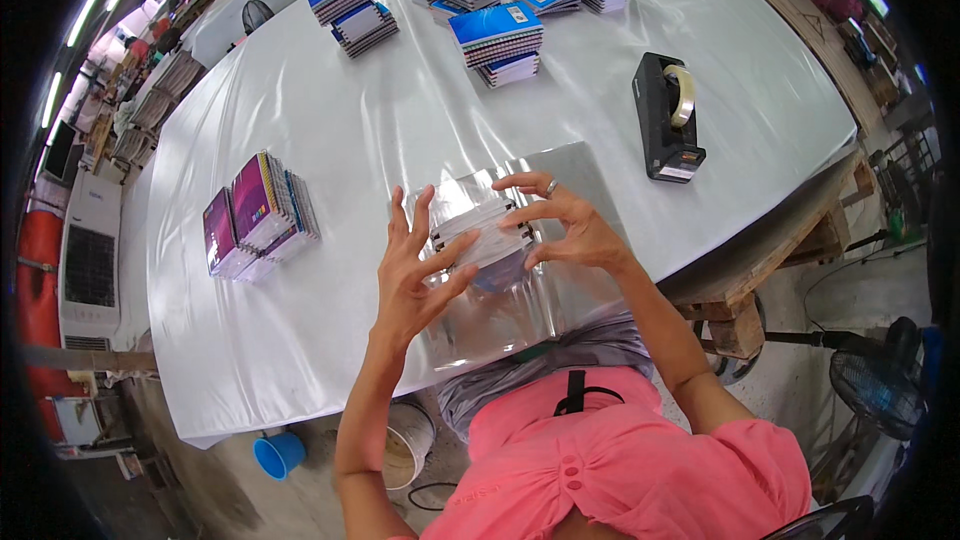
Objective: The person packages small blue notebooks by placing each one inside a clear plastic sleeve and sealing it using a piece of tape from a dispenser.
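Note:
A small stack of spiral-bound notebooks point(488, 232) lies on a sheet of clear plastic film point(585, 190) near the table's front edge, page edges showing. Glossy film appears to cover part of the stack. At its left side is my left hand point(415, 265), fingers spread, with some fingertips over the near left edge. My right hand point(578, 227) wears a ring and reaches in from the other side. Its fingers are apart, curved over the stack's right end. Whether either hand pinches the film is hard to see.
Purple notebooks point(262, 202) stand in stacks at the left. Blue-covered notebook stacks point(497, 32) fill the far side. A black tape dispenser point(660, 130) sits to the right. Beneath the table are a blue bucket point(279, 454) and a whitish bucket point(410, 440). A fan point(880, 380) stands at lower right.

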A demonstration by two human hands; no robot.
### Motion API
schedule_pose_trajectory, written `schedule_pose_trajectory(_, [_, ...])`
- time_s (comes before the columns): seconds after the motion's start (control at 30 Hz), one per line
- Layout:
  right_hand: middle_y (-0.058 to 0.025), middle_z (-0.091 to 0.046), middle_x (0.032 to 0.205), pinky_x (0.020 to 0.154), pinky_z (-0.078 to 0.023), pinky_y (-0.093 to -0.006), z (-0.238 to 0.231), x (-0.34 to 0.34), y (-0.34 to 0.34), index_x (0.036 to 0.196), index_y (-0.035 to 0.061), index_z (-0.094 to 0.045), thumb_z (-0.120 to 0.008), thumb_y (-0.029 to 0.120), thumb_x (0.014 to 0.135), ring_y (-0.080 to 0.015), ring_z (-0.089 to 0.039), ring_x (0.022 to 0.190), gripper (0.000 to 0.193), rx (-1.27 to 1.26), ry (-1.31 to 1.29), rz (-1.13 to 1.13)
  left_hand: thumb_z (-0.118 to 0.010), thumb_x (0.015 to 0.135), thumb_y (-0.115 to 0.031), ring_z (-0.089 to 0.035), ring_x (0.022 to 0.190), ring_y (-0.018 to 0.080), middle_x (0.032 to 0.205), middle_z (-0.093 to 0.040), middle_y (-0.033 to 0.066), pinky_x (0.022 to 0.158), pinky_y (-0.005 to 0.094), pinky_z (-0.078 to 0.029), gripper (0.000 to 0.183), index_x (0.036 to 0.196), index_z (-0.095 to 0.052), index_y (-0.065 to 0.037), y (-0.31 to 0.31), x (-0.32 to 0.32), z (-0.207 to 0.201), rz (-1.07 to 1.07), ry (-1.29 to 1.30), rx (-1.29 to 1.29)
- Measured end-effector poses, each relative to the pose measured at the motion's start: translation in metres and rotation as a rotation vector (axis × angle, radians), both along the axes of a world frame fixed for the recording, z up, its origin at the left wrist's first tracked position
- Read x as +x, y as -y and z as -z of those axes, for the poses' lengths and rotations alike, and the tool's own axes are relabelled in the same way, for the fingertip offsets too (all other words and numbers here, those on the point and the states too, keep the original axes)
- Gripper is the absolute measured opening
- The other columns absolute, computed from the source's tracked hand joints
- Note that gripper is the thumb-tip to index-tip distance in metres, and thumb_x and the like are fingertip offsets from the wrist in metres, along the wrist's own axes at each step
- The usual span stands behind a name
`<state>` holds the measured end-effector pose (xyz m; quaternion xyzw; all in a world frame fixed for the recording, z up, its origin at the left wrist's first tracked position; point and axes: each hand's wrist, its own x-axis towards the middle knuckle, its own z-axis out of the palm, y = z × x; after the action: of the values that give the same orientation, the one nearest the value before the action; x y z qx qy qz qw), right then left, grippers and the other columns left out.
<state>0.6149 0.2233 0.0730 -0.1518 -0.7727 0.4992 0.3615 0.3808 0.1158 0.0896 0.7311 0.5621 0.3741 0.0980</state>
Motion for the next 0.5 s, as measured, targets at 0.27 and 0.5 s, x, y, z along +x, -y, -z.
schedule_pose_trajectory(0.27, [-0.0068, -0.054, 0.133, 0.108, -0.035, -0.0411, 0.004, -0.003, 0.009, 0.106, 0.0163, -0.073, -0.083, 0.023, 0.069, -0.0247, -0.044, 0.129, 0.039, -0.030, -0.032, 0.065, -0.078, 0.073, -0.025, -0.018, 0.143, 0.0433, 0.152, -0.036, 0.0095, 0.111, 0.0509, -0.030, 0.035, 0.108, -0.074, -0.025, -0.003, 0.001, -0.004, 0.029, 0.000, 0.032])
schedule_pose_trajectory(0.5, [-0.0114, -0.060, 0.123, 0.102, -0.039, -0.0393, -0.011, -0.008, 0.010, 0.093, 0.0080, -0.074, -0.079, 0.011, 0.074, -0.0255, -0.052, 0.120, 0.020, 0.033, -0.047, 0.122, -0.077, 0.076, -0.023, -0.033, 0.139, 0.0390, 0.145, -0.044, 0.0142, 0.111, 0.0463, -0.030, 0.027, 0.103, -0.076, -0.018, -0.007, -0.001, -0.008, 0.067, 0.176, -0.102])
